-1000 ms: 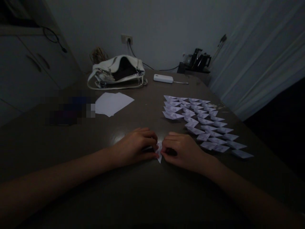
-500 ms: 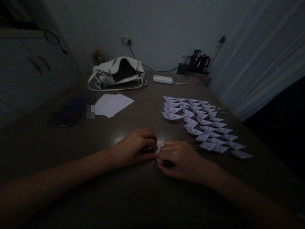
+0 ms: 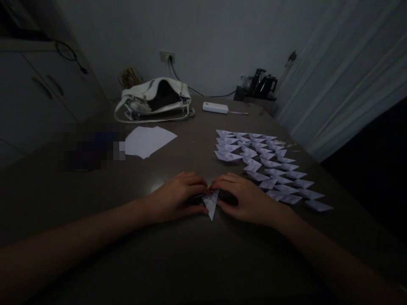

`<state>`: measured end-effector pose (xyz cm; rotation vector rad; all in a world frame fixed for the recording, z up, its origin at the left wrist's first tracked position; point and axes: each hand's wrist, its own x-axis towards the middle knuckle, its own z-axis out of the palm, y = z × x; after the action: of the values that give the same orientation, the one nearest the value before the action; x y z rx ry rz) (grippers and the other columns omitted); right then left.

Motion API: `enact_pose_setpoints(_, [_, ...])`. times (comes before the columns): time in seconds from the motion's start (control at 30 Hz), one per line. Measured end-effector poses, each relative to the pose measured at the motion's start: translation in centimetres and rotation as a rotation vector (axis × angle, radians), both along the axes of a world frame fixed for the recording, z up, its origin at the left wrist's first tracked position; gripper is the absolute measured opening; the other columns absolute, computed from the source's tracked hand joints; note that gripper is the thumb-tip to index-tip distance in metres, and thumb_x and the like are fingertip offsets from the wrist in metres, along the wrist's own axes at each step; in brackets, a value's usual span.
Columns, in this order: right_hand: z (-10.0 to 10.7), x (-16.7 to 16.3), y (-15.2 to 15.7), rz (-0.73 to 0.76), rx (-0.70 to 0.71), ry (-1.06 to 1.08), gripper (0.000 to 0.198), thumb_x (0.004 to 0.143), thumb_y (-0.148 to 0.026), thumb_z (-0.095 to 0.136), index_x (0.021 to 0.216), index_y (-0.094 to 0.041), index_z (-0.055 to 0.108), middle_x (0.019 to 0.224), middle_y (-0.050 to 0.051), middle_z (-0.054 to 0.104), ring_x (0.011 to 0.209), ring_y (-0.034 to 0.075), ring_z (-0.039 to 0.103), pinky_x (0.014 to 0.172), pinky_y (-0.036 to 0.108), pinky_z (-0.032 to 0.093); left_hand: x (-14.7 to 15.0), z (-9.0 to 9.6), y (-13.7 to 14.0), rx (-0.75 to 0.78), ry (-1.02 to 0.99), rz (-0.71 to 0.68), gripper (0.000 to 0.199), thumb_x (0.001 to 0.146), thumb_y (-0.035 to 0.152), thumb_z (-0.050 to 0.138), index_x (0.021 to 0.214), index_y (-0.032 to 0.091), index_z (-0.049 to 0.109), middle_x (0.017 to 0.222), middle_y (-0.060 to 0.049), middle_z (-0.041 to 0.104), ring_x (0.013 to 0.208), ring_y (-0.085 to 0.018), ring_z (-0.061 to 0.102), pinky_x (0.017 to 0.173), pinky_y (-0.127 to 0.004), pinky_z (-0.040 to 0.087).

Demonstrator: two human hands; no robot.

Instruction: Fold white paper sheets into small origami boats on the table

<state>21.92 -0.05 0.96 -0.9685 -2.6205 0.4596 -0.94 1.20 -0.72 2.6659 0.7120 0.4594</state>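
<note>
A dim room with a plain wall (image 3: 216, 38) and a pale curtain (image 3: 343, 76) frames a brown table (image 3: 197, 262), where a small folded paper (image 3: 210, 206) lies between two bare hands. At its left edge, the thumb and fingertips of the left hand (image 3: 179, 195) are clamped on the layers; at its top and right edge, those of the right hand (image 3: 244, 197) pinch it too, though the exact contact is partly hidden. The folded paper, one point toward the near side of the table, looks feather-light, crisp at its creases and easily crushed, likelier to slide than to resist a push. Its doubled side edges seem the surest place to grip, its thin tip the weakest. Beyond the folded paper to the right, boat-shaped paper pieces (image 3: 269, 163) spread in close rows; beyond it to the left lie white sheets (image 3: 148, 142). Well behind it sit an open white handbag (image 3: 144, 88) and a slim white device (image 3: 215, 108).
</note>
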Motion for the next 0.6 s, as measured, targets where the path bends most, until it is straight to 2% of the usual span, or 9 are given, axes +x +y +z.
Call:
enact_pose_setpoints(0.23, [-0.08,0.16,0.44,0.009,-0.055,-0.010,0.025,0.084,-0.028,0.064,0.107,-0.017,0.062,0.103,0.008,0.061,0.097,0.019,0.056,0.083,0.032,0.045,-0.09,-0.25,0.12,-0.071,-0.073,0.067,0.031,0.089,0.041,0.055,0.108,0.016,0.057,0.100,-0.007,0.058,0.092,-0.019,0.054,0.079,-0.030,0.042])
enact_pose_setpoints(0.37, [-0.22,0.25,0.65,0.030,-0.051,-0.010,0.035,0.080,-0.039,0.068,0.107,-0.017,0.062,0.102,0.007,0.061,0.096,0.020,0.056,0.082,0.031,0.045,-0.06,-0.27,0.15,-0.132,-0.093,0.119,0.027,0.090,0.038,0.055,0.105,0.016,0.057,0.100,-0.006,0.058,0.092,-0.018,0.054,0.078,-0.028,0.043])
enact_pose_setpoints(0.6, [-0.56,0.04,0.56,0.059,0.115,-0.102,0.026,0.085,-0.036,0.063,0.100,-0.015,0.064,0.096,0.008,0.064,0.091,0.021,0.056,0.077,0.031,0.044,0.00,0.26,-0.05,-0.138,-0.104,0.113,0.021,0.094,0.033,0.048,0.100,0.016,0.058,0.095,-0.005,0.059,0.089,-0.017,0.055,0.077,-0.027,0.042])
